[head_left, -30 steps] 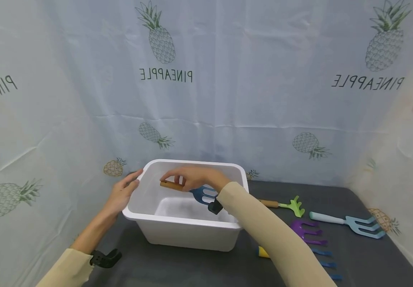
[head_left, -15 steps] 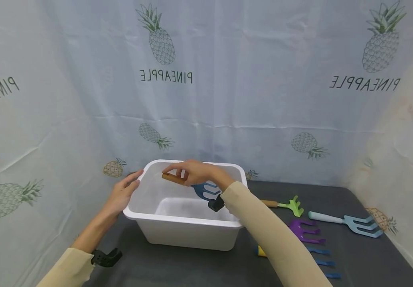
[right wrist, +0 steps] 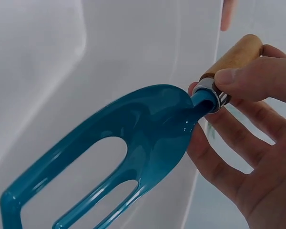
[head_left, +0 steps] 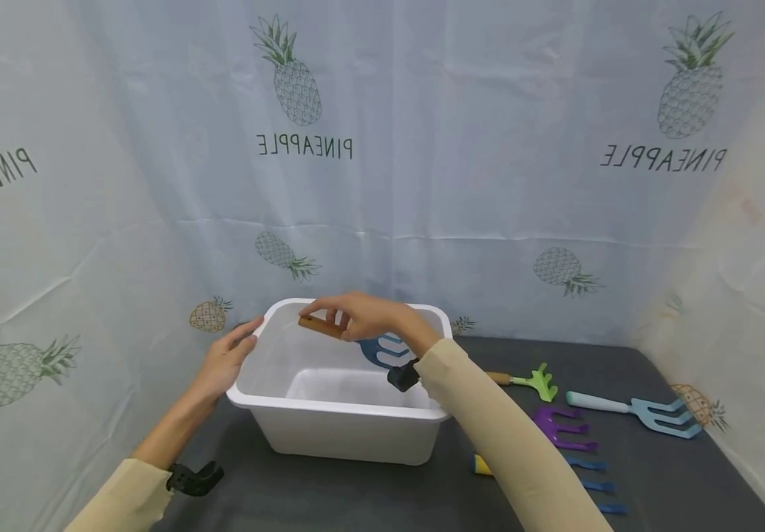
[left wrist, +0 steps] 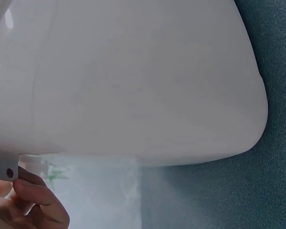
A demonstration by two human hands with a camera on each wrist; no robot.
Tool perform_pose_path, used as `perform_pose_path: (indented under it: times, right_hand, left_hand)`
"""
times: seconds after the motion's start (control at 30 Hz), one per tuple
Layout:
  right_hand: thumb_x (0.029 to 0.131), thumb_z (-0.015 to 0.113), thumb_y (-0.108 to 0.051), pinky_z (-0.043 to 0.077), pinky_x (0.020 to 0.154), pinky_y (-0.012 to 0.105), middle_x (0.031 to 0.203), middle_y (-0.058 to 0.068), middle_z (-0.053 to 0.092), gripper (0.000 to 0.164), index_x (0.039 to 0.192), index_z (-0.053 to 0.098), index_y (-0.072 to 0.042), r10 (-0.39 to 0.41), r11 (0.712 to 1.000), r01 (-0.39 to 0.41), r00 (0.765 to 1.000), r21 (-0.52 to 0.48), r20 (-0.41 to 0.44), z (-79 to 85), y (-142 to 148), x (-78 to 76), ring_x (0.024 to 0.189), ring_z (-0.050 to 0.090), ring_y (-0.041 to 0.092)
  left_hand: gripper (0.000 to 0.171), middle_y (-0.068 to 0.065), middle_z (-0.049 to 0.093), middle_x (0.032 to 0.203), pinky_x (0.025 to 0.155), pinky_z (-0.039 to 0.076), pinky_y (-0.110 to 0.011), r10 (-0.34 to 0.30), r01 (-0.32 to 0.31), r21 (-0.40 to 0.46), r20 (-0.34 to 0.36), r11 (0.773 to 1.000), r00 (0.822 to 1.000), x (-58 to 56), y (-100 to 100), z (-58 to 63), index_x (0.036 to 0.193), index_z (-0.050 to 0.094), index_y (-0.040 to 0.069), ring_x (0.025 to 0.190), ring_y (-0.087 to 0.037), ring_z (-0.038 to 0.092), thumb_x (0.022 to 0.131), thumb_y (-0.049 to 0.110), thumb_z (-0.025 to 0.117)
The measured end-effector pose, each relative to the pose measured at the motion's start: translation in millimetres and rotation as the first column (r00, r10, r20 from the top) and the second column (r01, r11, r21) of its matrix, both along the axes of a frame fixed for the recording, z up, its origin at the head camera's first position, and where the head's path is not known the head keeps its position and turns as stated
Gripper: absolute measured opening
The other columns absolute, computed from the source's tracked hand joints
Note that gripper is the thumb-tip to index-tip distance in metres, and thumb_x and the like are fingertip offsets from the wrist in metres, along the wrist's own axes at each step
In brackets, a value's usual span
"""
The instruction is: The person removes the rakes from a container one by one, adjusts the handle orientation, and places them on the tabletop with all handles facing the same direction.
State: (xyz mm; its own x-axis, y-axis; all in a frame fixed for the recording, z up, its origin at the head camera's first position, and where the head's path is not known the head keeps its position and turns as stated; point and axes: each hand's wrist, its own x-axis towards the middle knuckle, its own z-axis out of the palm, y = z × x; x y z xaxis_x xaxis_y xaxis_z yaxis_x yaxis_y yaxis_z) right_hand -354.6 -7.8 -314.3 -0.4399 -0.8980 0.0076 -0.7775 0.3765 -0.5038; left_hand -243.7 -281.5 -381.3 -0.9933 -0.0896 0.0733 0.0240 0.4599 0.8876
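A white plastic basin (head_left: 355, 434) stands on the dark table. My left hand (head_left: 224, 362) grips its left rim; in the left wrist view, curled fingers (left wrist: 40, 198) hold the rim beside a small hole. Above the basin's inside, my right hand (head_left: 372, 316) holds a blue hand fork (right wrist: 152, 129) by its short wooden handle (right wrist: 236, 57). The thumb presses near the metal collar, with the other fingers behind. The fork's tines point to the right in the head view, partly hidden by the right wrist.
Right of the basin lie a green hand rake (head_left: 542, 381) with a wooden handle, a purple fork (head_left: 558, 427), a light blue fork (head_left: 663, 415) and blue tines (head_left: 598, 486) partly under my right sleeve. A pineapple-print curtain (head_left: 382, 177) hangs behind the table (head_left: 309, 499).
My right hand has risen a little with the hand fork, mostly in the first half second. The left hand stays on the rim. The head view has shifted slightly.
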Motion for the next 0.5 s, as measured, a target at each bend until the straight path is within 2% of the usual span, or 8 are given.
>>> perform_pose_path:
  times: [0.23, 0.5]
  right_hand:
    - [0.086, 0.059, 0.009, 0.059, 0.079, 0.025, 0.132, 0.003, 0.064, 0.079, 0.151, 0.049, -0.035, -0.004, 1.0, 0.004, 0.998, 0.003, -0.068, 19.5, 10.4, 11.2, 0.105, 0.069, 0.018]
    - [0.086, 0.057, 0.011, 0.058, 0.083, 0.027, 0.134, -0.001, 0.063, 0.078, 0.151, 0.051, -0.032, -0.008, 1.0, 0.007, 0.988, -0.011, -0.155, 41.1, 29.8, 25.7, 0.106, 0.066, 0.02]
  left_hand:
    - [0.052, -0.027, 0.044, 0.158, 0.078, 0.055, -0.022, 0.003, -0.003, -0.017, -0.01, 1.0, 1.0, -1.5, -0.4, 0.4, 0.16, 0.038, 0.01, 0.119, -0.032, 0.066, 0.112, 0.028, 0.042]
    - [0.053, -0.027, 0.041, 0.16, 0.079, 0.055, -0.021, 0.001, -0.001, -0.032, 0.011, 0.999, 1.0, 0.7, 0.2, 0.4, 0.161, 0.036, 0.011, 0.127, -0.039, 0.062, 0.112, 0.031, 0.04]
